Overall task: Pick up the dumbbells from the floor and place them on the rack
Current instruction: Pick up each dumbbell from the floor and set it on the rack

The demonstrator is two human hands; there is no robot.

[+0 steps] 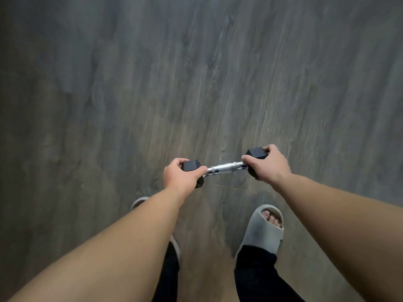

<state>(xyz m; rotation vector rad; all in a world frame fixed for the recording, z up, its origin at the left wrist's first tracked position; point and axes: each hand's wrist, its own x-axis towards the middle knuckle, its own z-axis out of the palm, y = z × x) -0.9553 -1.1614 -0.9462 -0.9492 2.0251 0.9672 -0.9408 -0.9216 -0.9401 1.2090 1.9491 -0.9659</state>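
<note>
A view straight down over two bare forearms reaching forward above a grey-brown wood-grain floor (109, 83); both hands hold one dumbbell (225, 167) in the air, just below the centre of the view, in front of the feet; its long axis runs nearly crosswise, from about eight o'clock up to two o'clock, so the right end sits slightly farther from the body than the left. The left hand (180, 176) wraps its fingers over the black hexagonal head at the eight o'clock end; the right hand (271, 163) clasps the other black head at the two o'clock end, thumb near the bar; the knurled chrome handle between them is bare and untouched. No brand, number or lettering can be read on either head. Below, at six o'clock, dark trousers (257, 273) and grey open-toed slippers (265, 228); the left slipper is mostly hidden behind the forearm.
</note>
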